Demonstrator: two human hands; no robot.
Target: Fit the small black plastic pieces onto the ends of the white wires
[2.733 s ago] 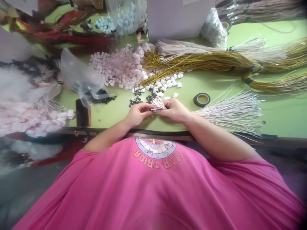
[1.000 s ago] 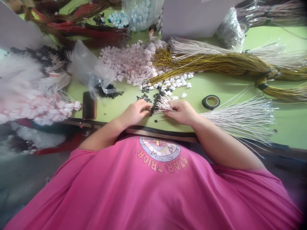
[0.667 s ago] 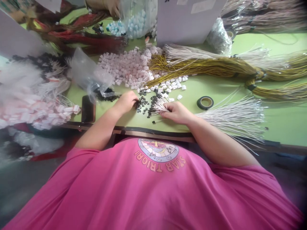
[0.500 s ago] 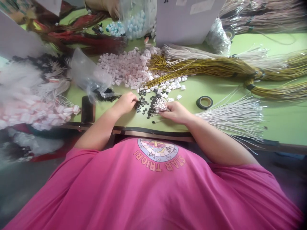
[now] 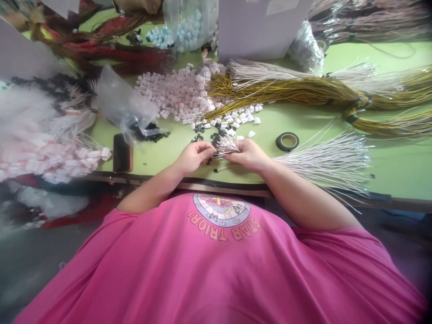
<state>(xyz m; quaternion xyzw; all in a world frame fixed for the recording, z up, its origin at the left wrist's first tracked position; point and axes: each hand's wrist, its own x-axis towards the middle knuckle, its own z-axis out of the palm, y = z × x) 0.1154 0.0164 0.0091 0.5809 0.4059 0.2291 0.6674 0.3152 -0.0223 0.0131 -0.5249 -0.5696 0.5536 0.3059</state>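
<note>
My right hand (image 5: pixel 250 155) is closed around a bundle of thin white wires (image 5: pixel 324 161), whose near ends fan out past the fingers to the left while the long tails spread over the table to the right. My left hand (image 5: pixel 195 157) is at those wire ends, thumb and fingertips pinched together on a small black connector, which the fingers mostly cover. Small black connectors (image 5: pixel 198 137) lie loose just beyond both hands, some hidden behind the left one. A heap of small white connectors (image 5: pixel 178 94) spreads behind them.
A roll of black tape (image 5: pixel 287 141) lies right of my right hand. Yellow wire bundles (image 5: pixel 303 92) cross behind it. To the left are a phone (image 5: pixel 122 153), a clear plastic bag (image 5: pixel 116 101) and piled white-connector wires (image 5: pixel 60 157). Another person's hand (image 5: pixel 148 5) shows at the top.
My left hand has moved right, from the loose black connectors to the wire ends at my right hand. The right hand keeps its hold on the white wires, almost unmoved.
</note>
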